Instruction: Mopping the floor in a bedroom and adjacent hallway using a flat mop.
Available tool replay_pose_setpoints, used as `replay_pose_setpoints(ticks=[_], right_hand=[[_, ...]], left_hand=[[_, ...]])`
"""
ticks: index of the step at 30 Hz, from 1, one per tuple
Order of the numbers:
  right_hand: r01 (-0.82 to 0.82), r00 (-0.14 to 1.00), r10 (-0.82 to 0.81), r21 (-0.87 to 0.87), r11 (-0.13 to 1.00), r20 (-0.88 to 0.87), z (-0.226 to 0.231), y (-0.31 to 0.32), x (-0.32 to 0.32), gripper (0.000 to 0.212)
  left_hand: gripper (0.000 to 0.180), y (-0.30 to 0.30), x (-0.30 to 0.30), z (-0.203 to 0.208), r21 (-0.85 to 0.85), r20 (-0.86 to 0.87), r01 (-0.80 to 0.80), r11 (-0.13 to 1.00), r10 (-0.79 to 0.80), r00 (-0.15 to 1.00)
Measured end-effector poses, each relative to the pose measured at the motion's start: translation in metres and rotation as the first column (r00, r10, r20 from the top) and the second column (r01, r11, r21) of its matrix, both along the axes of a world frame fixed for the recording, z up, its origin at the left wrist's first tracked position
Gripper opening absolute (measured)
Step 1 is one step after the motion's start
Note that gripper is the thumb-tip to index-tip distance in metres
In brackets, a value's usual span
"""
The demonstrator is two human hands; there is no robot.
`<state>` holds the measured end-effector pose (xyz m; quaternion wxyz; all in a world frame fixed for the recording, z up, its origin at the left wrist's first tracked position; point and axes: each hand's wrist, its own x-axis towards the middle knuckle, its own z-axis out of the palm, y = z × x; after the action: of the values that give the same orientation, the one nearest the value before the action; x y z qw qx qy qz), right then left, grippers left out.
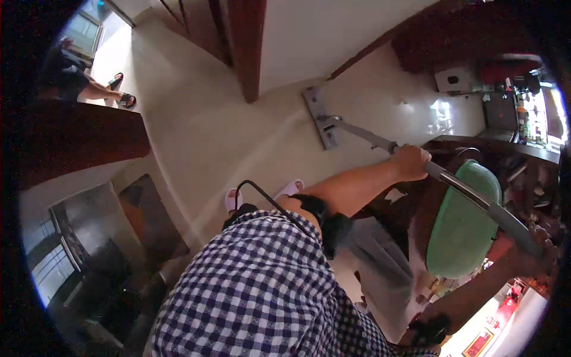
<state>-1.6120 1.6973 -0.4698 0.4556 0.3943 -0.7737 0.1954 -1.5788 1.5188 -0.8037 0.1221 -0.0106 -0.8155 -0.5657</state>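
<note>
A flat mop with a grey pole (363, 134) reaches from the right side toward the upper middle, its long flat head (321, 119) lying on the floor. My left hand (410, 162) is wrapped around the middle of the pole, knuckles up. Close to the right rim, my right hand (540, 247) grips the upper end of the handle; it is in shadow and its fingers show only in part. Beneath the pole, between my two hands, is a large green oval thing (461, 229), whose kind I cannot make out.
A dark wooden door edge (247, 53) and white wall border the floor above the mop head. Dark brown furniture (83, 134) stands at left, near a person's legs in dark sandals (126, 100). Grey cloth (380, 262) hangs right of my checked shirt. My pink slippers (291, 187) show below.
</note>
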Motion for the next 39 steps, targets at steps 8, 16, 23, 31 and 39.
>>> replay_pose_setpoints(ticks=[8,16,23,31,39], right_hand=[[-0.035,0.668,0.606,-0.795,0.606,0.433,0.009,-0.105,0.074,0.022],[-0.264,0.225,0.807,-0.763,0.591,0.547,0.029,-0.015,-0.01,0.025],[-0.212,0.152,0.788,-0.759,0.616,0.597,0.036,-0.001,-0.03,0.023],[-0.298,0.202,0.843,-0.789,0.538,0.498,0.029,-0.008,-0.024,0.022],[0.304,0.947,-0.297,0.039,0.952,-0.124,-0.022,0.107,0.013,0.041]], left_hand=[[0.018,-0.019,0.062,0.032,0.001,0.002,-0.342,0.94,0.342,0.94],[0.017,0.024,0.048,0.041,0.077,-0.026,-0.458,0.886,0.461,0.887],[0.023,0.033,0.049,0.044,-0.093,-0.004,-0.386,0.918,0.387,0.922],[0.024,0.028,0.046,0.037,-0.144,-0.061,-0.296,0.944,0.29,0.955],[0.027,0.049,0.068,0.013,-0.129,0.085,0.093,0.987,-0.082,0.993]])
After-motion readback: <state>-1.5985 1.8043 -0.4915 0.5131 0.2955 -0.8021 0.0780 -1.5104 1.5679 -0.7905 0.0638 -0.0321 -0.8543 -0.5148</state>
